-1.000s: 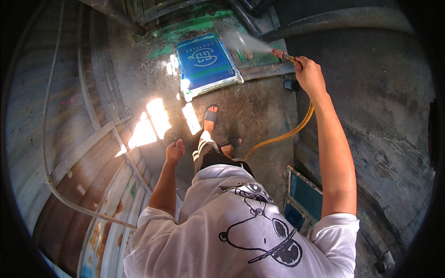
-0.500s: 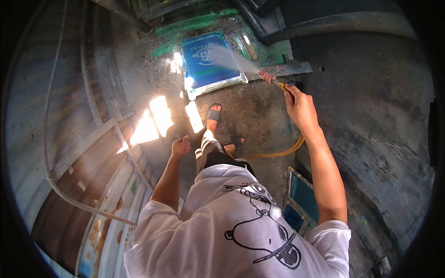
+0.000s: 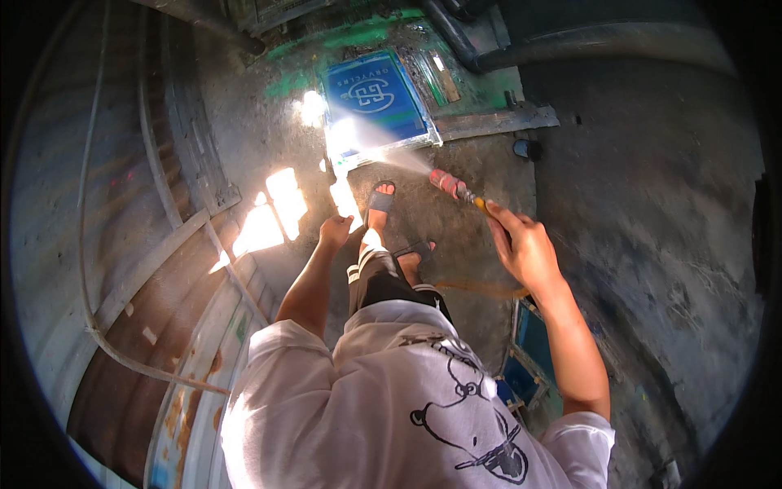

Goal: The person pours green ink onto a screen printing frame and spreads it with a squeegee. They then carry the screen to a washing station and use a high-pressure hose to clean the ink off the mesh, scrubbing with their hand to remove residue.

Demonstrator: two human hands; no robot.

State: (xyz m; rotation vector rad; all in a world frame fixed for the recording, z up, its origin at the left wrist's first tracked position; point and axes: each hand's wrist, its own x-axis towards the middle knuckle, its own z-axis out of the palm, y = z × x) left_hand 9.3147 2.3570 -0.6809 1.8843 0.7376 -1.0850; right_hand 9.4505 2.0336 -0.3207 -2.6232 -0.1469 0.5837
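My right hand grips a yellow hose behind its red spray nozzle. A white fan of spray runs from the nozzle onto the lower-left part of a blue framed screen with a pale design, lying on a green-stained ledge ahead of me. My left hand hangs left of my legs, fingers loosely open, with nothing visible in it. My sandalled feet stand on the grimy floor below the screen.
A corrugated, rusty wall with a cable runs along my left. A dark wall rises on the right. Thick pipes cross the back. More framed screens lean low at my right. A dark cup-like object sits beside the ledge.
My right hand has moved down and a little left, turning the spray from beside the screen onto its lower-left part. My left hand has risen slightly forward.
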